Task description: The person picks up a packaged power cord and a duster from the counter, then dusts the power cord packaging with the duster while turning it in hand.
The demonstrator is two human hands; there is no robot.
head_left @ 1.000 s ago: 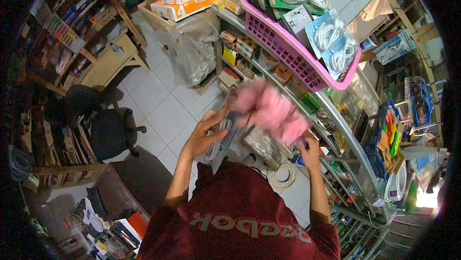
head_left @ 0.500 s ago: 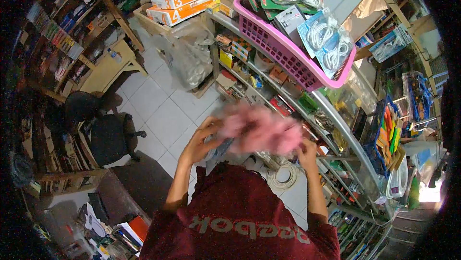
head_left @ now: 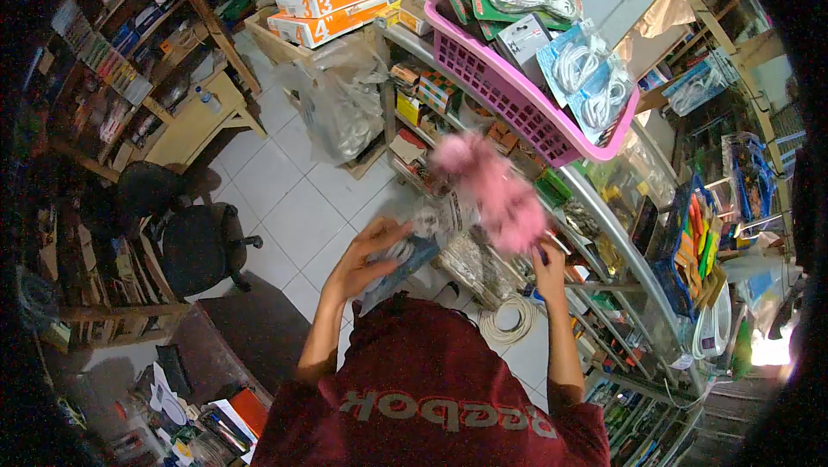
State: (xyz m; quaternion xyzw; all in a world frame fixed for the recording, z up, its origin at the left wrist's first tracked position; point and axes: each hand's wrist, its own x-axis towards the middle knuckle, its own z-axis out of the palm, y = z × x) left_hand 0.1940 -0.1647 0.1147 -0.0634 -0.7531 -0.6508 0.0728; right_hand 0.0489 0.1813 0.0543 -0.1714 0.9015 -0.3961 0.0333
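Observation:
My right hand (head_left: 549, 270) is closed round the handle of a fluffy pink duster (head_left: 498, 195). The duster's head is smeared by motion and slants up and to the left, in front of the glass case's shelves. On the left, the fingers of my left hand (head_left: 366, 260) curl round a clear plastic pack with a blue card (head_left: 412, 262). Something white shows inside that pack, but its kind is hard to make out. A gap separates the duster's head from my left hand, and part of the pack hides behind my fingers.
A pink basket (head_left: 509, 92) of packaged cords sits on the glass display case (head_left: 595, 200). Orange-and-white boxes (head_left: 328, 3) are stacked at the back. A coiled white cable (head_left: 509, 320) lies low by the case. A black chair (head_left: 203, 247) stands at left on the tiled floor.
The pink duster's head has swung up and away from my left hand, uncovering the plastic pack. My right hand has stayed at nearly the same spot.

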